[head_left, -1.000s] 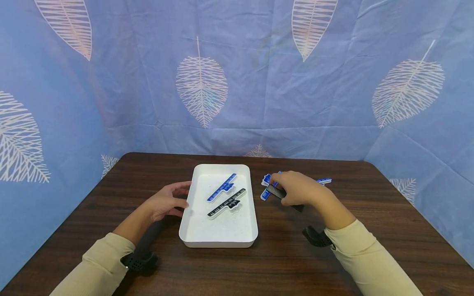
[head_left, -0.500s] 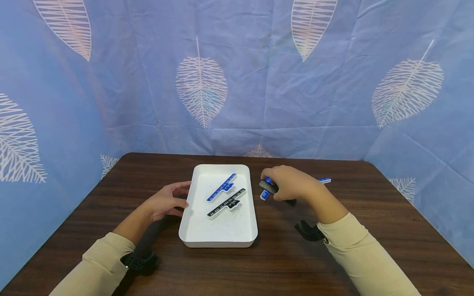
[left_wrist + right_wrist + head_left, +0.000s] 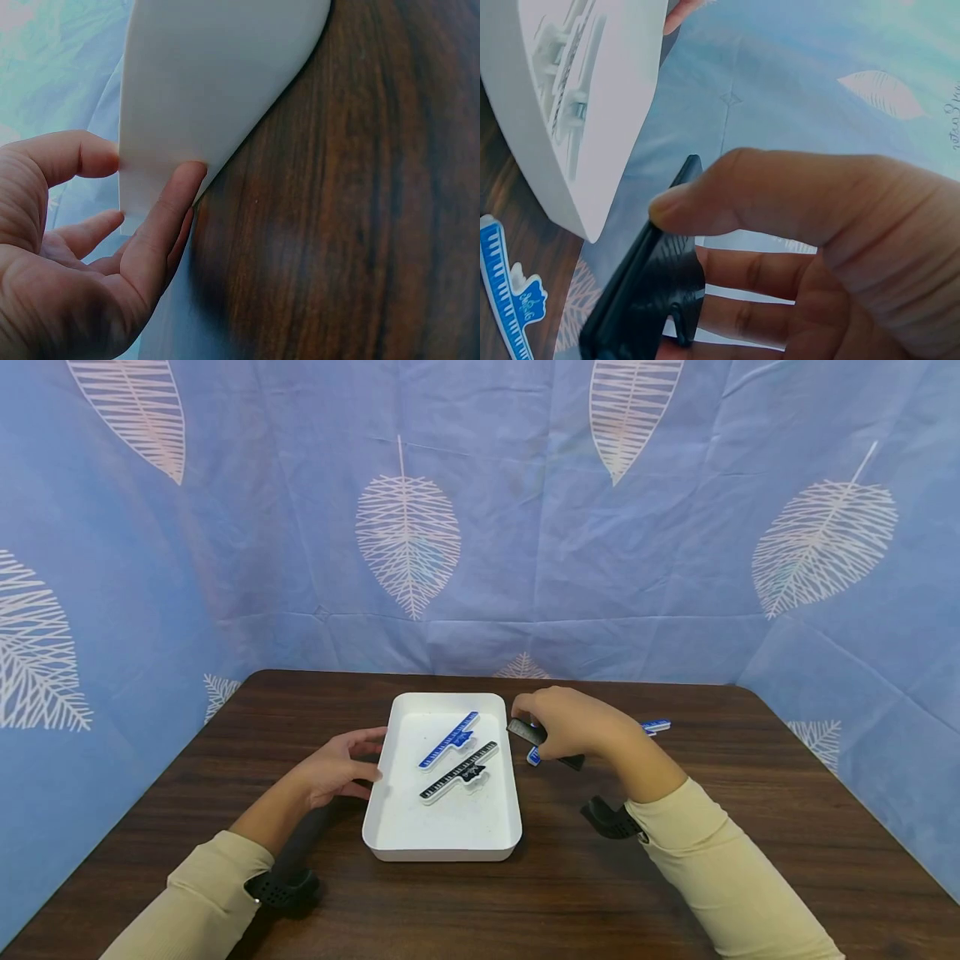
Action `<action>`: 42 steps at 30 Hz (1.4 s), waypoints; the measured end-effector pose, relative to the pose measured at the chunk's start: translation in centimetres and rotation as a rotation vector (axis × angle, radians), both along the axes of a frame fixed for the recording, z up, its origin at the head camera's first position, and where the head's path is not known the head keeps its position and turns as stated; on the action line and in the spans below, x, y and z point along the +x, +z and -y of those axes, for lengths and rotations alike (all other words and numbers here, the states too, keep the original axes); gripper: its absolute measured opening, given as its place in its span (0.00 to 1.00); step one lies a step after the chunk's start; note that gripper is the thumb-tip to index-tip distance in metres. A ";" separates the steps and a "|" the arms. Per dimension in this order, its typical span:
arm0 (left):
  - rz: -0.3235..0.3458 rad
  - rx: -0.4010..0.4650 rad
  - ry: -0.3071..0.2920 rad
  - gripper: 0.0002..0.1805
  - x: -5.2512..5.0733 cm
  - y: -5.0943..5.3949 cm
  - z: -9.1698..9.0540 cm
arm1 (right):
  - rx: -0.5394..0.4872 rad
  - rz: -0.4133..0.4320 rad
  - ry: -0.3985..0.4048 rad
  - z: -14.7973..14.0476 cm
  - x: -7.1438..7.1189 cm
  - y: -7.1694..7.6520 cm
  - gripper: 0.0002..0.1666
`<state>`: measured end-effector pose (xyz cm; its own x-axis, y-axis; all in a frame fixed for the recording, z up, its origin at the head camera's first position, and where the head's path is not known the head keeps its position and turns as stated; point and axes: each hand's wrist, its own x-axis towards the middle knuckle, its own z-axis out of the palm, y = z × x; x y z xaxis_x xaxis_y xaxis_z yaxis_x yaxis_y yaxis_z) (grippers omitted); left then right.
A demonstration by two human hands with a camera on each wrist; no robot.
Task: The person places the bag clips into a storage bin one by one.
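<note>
Behind the dark, wood-grained bench hangs a creased blue cloth with pale leaves; it also runs along the bench's left and right sides.

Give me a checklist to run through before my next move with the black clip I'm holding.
1. Right-hand grip on the black clip: ok, thumb on one side, fingers on the other.
2. Left-hand grip against the white tray: ok, fingertips touch its left wall.
3. Room in the tray: ok, bare floor shows nearer you than the blue keyboard clip and the black keyboard clip.
4. Held clip over the tray floor: not ok, it's at the right rim, not yet inside.
5. Number of clips on the table: cannot tell, two blue ones show but your hand hides part of that area.
</note>
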<state>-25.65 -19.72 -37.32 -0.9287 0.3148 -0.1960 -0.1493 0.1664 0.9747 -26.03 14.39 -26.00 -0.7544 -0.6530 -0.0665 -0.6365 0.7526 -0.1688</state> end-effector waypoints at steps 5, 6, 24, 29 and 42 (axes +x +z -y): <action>0.002 0.004 -0.003 0.45 0.1 0.1 0.0 | -0.005 -0.002 0.021 0.8 0.0 0.3 0.26; 0.000 0.004 -0.004 0.45 0.1 0.1 0.0 | -0.007 0.002 0.023 1.0 0.1 0.4 0.26; 0.002 0.001 0.002 0.45 0.2 0.2 0.0 | 0.060 0.045 0.024 4.2 -0.5 0.6 0.30; 0.011 0.007 0.009 0.45 0.1 0.1 0.0 | 0.096 0.025 0.041 5.3 -0.5 0.4 0.29; 0.003 0.001 0.007 0.45 0.2 0.2 0.0 | 0.133 0.048 0.024 7.0 -0.4 -0.2 0.30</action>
<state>-25.44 -19.76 -37.15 -0.9302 0.3088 -0.1984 -0.1532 0.1646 0.9744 -26.41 7.36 -26.19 -0.7328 -0.6534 -0.1896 -0.6478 0.7553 -0.0992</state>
